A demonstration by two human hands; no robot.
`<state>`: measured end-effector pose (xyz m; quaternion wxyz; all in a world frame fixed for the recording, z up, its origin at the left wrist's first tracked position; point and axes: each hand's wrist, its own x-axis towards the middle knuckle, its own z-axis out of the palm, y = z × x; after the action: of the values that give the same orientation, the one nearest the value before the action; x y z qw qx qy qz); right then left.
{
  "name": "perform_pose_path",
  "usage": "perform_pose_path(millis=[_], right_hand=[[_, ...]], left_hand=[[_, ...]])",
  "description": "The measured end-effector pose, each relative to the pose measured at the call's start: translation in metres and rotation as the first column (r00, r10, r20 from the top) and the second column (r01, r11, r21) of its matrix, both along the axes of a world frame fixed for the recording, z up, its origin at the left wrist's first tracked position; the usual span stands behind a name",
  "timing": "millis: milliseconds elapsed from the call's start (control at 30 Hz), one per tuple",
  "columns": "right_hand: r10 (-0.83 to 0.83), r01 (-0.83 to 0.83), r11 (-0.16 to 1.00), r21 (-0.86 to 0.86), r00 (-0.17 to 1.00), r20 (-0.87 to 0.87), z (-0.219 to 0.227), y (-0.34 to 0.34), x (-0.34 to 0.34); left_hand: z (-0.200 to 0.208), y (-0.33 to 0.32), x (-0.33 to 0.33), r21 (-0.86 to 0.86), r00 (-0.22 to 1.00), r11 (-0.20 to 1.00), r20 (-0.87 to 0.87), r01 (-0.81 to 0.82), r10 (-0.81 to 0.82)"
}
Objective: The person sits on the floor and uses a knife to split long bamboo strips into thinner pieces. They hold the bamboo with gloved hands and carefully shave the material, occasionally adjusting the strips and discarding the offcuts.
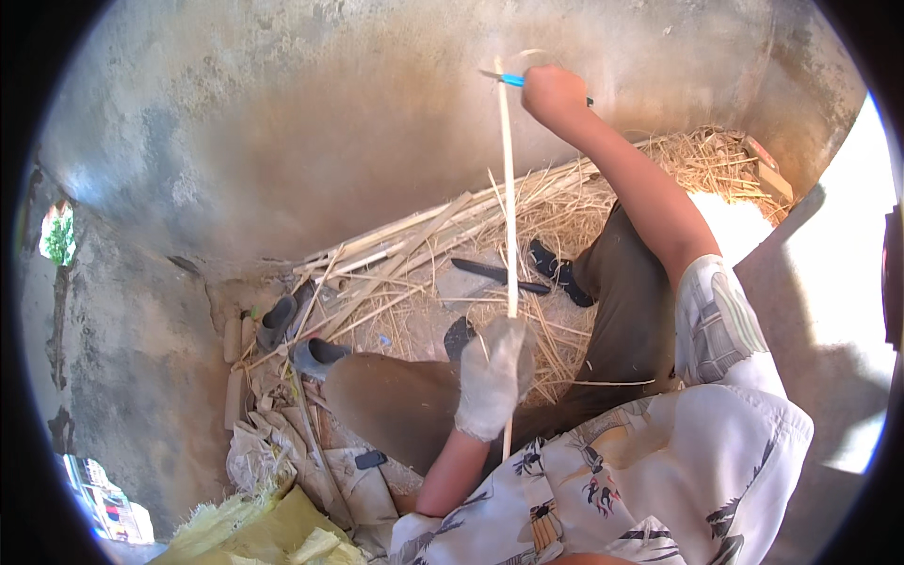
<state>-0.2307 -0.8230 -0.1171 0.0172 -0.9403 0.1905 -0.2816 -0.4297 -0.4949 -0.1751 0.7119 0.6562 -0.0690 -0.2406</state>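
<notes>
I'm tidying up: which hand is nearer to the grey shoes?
Left. The gloved left hand, gripping a pale strip, is right of the grey shoes; the bare right hand, holding a blue-handled knife, is farther, ahead and right.

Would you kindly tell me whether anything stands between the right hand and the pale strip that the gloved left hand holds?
Only the blue-handled knife, gripped in the right hand, lies between that hand and the pale strip, its blade at the strip's upper end. Nothing else visible is in the way.
</notes>
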Motion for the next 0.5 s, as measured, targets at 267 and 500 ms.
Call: perform_pose_path(millis=[267, 500], right_hand=[[0.548, -0.563, 0.827, -0.016, 0.811, -0.205, -0.040, 0.145, -0.061], [0.277, -0.263, 0.956, 0.130, 0.955, -0.106, -0.009, 0.099, -0.014]], left_hand=[[-0.004, 0.031, 0.041, -0.804, 0.870, 0.581, -0.371, -0.126, -0.325], [0.000, 0.028, 0.021, -0.716, 0.878, 0.699, -0.329, 0.009, -0.348]])
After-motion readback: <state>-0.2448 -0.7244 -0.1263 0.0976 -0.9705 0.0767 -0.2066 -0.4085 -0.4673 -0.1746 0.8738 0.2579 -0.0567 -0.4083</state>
